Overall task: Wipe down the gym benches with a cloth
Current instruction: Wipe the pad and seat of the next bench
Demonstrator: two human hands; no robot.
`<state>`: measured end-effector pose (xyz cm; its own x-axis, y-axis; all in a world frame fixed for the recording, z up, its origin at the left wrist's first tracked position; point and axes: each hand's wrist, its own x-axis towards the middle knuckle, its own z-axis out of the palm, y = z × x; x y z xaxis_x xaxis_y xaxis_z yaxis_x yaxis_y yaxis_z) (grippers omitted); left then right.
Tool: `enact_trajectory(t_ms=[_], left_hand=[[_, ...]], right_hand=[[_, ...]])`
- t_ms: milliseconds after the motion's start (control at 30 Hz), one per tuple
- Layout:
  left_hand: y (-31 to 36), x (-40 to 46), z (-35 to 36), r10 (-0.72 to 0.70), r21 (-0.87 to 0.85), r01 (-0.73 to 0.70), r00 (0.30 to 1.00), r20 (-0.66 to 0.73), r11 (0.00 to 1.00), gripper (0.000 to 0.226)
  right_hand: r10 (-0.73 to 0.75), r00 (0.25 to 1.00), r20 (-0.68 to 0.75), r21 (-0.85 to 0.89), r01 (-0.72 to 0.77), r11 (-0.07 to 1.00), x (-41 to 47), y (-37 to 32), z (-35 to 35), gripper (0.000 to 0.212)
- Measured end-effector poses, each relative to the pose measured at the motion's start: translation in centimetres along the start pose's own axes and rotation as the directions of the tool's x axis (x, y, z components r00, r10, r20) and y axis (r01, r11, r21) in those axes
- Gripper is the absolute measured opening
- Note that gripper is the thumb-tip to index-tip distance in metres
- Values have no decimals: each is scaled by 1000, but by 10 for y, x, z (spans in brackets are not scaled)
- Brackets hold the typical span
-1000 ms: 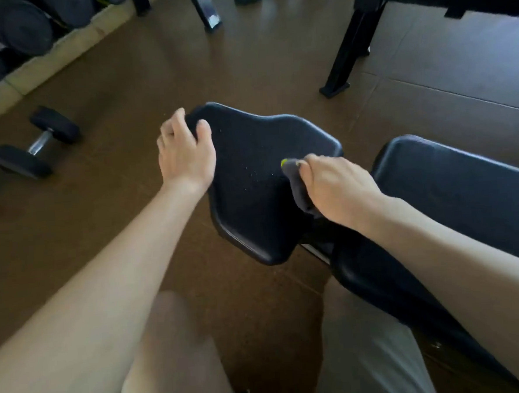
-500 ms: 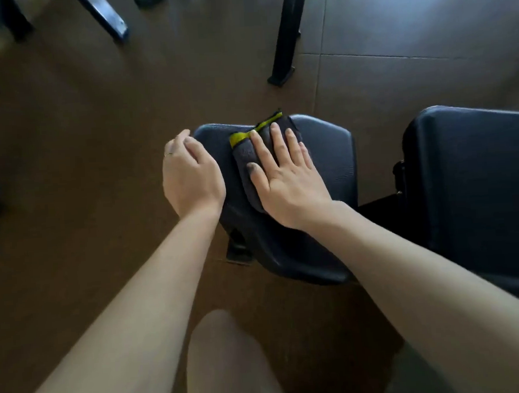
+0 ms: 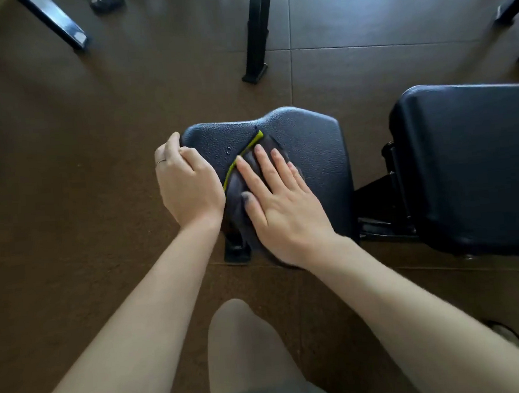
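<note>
A black padded bench seat [image 3: 313, 150] sits in the middle of the head view, with the longer back pad [image 3: 469, 165] to its right. A dark grey cloth with a yellow-green edge [image 3: 236, 179] lies on the seat's left half. My right hand [image 3: 277, 204] presses flat on the cloth, fingers spread and pointing away from me. My left hand [image 3: 184, 182] grips the seat's left edge, fingers curled over the rim. A few water droplets show on the pad just beyond the cloth.
Brown rubber floor all around. A black frame leg [image 3: 256, 35] of another bench stands beyond the seat, a second slanted leg [image 3: 56, 22] at the top left, a small dark object [image 3: 106, 0] beside it. My knee [image 3: 249, 348] is below.
My right hand has gone from clutching the cloth at the seat's right edge to pressing it flat on the pad, then slid it slightly toward me. The view has tilted downward.
</note>
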<state>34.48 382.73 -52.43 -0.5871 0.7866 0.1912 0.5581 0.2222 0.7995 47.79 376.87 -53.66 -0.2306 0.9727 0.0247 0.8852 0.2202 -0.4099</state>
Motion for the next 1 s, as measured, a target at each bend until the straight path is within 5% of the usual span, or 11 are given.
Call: enact_trajectory(t_ms=[167, 267, 400, 667, 1000], left_hand=[[1, 2, -5, -27, 17, 26, 996, 80, 1000, 46], [6, 13, -9, -73, 66, 63, 984, 165, 996, 44], [24, 36, -7, -209, 192, 160, 939, 272, 968, 44], [28, 26, -2, -191, 228, 160, 974, 122, 960, 39], [29, 22, 1, -169, 218, 148, 982, 82, 965, 40]], right_hand=[[94, 995, 43, 45, -96, 994, 60, -2, -7, 57], [43, 998, -46, 27, -42, 999, 5, -7, 1, 59], [41, 998, 37, 24, -42, 999, -27, -8, 0, 63], [164, 985, 56, 54, -167, 985, 102, 22, -15, 65], [48, 998, 34, 39, -49, 998, 27, 12, -4, 66]])
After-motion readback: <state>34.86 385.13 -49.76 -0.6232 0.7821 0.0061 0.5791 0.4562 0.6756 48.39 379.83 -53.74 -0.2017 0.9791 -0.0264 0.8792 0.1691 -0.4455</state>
